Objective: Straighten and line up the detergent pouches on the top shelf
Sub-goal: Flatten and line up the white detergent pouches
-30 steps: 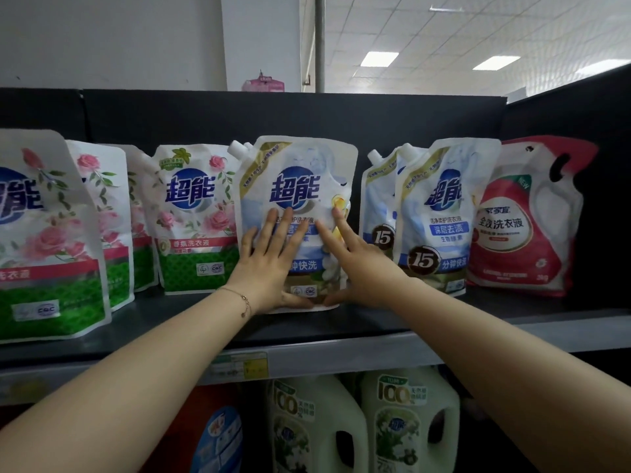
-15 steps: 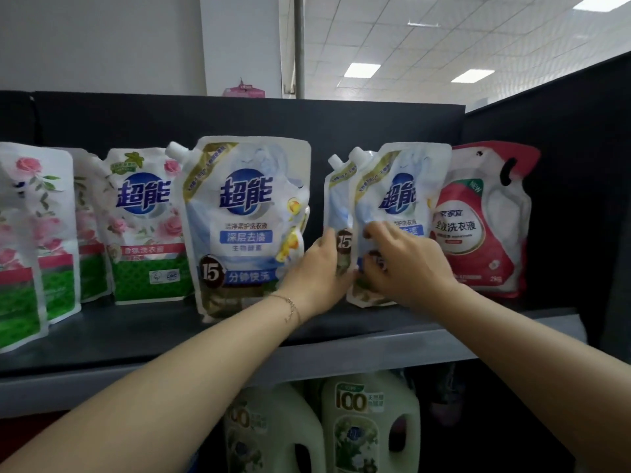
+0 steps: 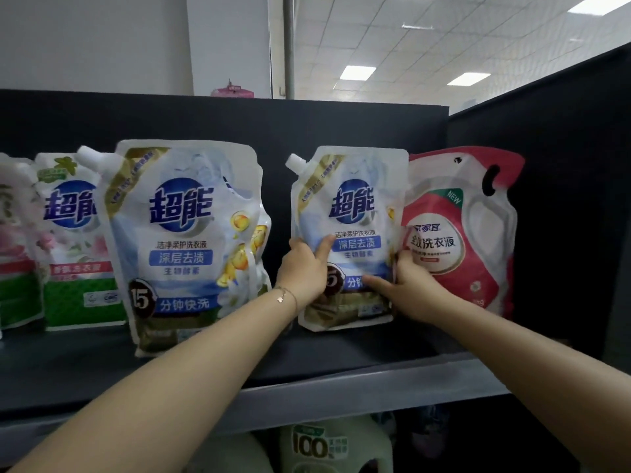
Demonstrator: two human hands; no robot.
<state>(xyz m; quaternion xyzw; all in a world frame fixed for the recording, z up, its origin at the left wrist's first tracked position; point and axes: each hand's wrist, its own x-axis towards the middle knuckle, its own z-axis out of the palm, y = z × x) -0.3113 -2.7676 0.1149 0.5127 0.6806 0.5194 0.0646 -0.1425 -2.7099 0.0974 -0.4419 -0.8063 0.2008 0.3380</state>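
Hands at work on the top shelf point(image 3: 68, 367). My left hand point(image 3: 302, 268) grips the left edge of the second blue pouch point(image 3: 351, 206), fingers curled round that edge and one finger lying straight across the printed front; a thin bracelet point(image 3: 286, 298) sits on the wrist. My right hand point(image 3: 415, 288) pinches the right edge of the same pouch, thumb laid across the lower front and fingers tucked behind, between this pouch and the red pouch point(image 3: 457, 240) just beside it. The second blue pouch stands upright with its front toward me and its white spout at the upper left corner, close to the black back panel point(image 3: 239, 121); whether its base rests fully on the shelf I cannot tell. To its left, across a gap, the first blue pouch point(image 3: 184, 233) stands nearer the shelf's front edge, tilted slightly, and the edge of another pouch shows behind its right side. Further left, a green rose-printed pouch point(image 3: 78, 254) is partly covered by the first blue pouch, and a pink-and-green pouch point(image 3: 15, 254) is cut off by the frame's left edge. The red pouch stands at the row's right end, beside the dark side panel point(image 3: 563, 199). Pale green detergent bottles point(image 3: 324, 448) show on the level below, blurred.
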